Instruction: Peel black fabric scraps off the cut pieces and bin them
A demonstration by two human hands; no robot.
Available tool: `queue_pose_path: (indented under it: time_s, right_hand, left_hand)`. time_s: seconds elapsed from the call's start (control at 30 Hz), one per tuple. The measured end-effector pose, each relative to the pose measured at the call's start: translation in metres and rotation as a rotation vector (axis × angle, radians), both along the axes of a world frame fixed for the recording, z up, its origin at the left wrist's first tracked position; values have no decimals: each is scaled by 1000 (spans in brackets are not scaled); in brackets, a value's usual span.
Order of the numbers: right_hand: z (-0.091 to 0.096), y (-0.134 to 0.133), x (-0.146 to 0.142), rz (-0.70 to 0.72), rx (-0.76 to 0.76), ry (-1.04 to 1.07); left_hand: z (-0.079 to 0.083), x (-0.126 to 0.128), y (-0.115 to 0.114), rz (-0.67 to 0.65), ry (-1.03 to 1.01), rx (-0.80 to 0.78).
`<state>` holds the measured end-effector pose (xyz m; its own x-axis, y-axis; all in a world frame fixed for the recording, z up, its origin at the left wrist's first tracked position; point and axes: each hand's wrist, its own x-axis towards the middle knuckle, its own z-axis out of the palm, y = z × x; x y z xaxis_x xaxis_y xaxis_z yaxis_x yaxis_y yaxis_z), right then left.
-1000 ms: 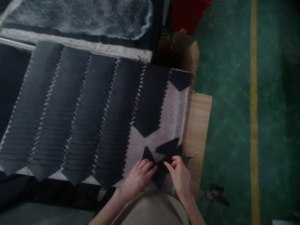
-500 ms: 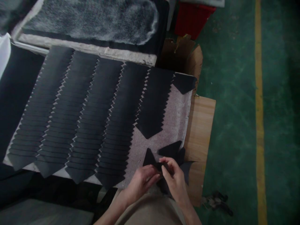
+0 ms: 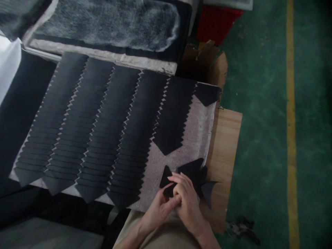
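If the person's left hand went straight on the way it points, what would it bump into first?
The bare left hand would probably meet the bare right hand first: it lies directly in line, and the two seem to touch, though depth is hard to judge.

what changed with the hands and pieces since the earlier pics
The right hand moved leftward to meet the left hand; they were apart a second ago. Any grip change is hidden. The overlapping rows of flat black pointed pieces stayed put.
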<state>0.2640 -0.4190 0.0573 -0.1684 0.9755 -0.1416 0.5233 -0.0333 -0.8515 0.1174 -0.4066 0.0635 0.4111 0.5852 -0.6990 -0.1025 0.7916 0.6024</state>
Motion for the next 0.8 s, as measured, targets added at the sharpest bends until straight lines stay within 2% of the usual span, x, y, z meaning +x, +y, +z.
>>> queue_pose_path:
  time_s: [0.13, 0.23, 0.3, 0.47, 0.6, 0.8]
  right_hand:
    - [7, 21, 2, 165, -155, -16]
    - [8, 39, 8, 84, -303, 16]
    - [3, 51, 10, 29, -328, -38]
    - [-12, 84, 7, 25, -303, -99]
    - [-20, 110, -1, 53, -193, -136]
    - [-36, 129, -6, 33, -91, -264]
  left_hand:
    - [-10, -12, 11, 12, 23, 28]
    - [-23, -23, 19, -2, 61, 74]
    - [-28, -27, 26, 51, 125, 79]
    - [-32, -29, 54, 216, 255, 67]
    - [-38, -31, 74, 295, 280, 104]
    - [-47, -34, 86, 350, 304, 118]
